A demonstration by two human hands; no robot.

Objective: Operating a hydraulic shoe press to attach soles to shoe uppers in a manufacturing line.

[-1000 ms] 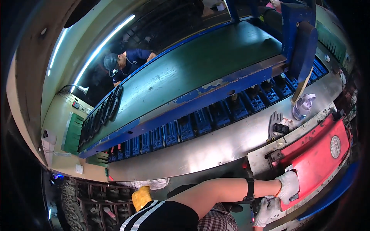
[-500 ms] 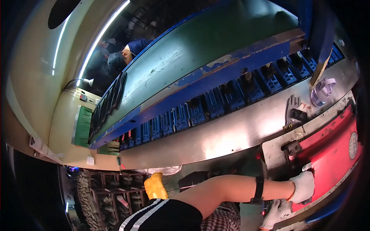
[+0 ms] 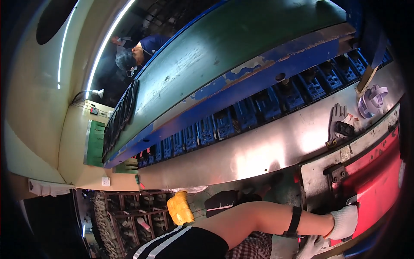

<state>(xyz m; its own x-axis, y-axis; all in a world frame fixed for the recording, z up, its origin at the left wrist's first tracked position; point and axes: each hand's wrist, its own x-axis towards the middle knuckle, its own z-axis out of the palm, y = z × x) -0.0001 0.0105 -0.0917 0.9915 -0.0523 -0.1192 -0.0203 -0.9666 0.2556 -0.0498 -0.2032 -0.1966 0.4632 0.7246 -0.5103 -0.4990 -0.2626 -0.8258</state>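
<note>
My left hand (image 3: pixel 343 222), in a white knit glove, reaches right to the edge of a red panel (image 3: pixel 379 179). Its fingers are curled at a dark part there; what they hold is hidden. A black strap (image 3: pixel 294 221) circles the left forearm. Below, my right hand (image 3: pixel 311 247), also gloved, is partly cut off by the lower edge, its fingertips hidden behind the left wrist. A dark metal bracket (image 3: pixel 337 173) with bolts sits beside the red panel on a worn pale frame (image 3: pixel 317 178).
On the metal ledge (image 3: pixel 258 157) lie a grey glove (image 3: pixel 337 116), a small black object (image 3: pixel 345 128) and a lilac lidded container (image 3: pixel 372 102). Blue moulds (image 3: pixel 267 103) line up beneath a green-topped conveyor (image 3: pixel 207 56). A co-worker (image 3: pixel 138 54) stands beyond. A yellow bundle (image 3: pixel 180 208) and shelving (image 3: pixel 133 218) are at lower left.
The view has shifted, so the bench and red panel sit slightly farther right and lower. My left hand stays at the panel's edge. More of the co-worker shows beyond the conveyor.
</note>
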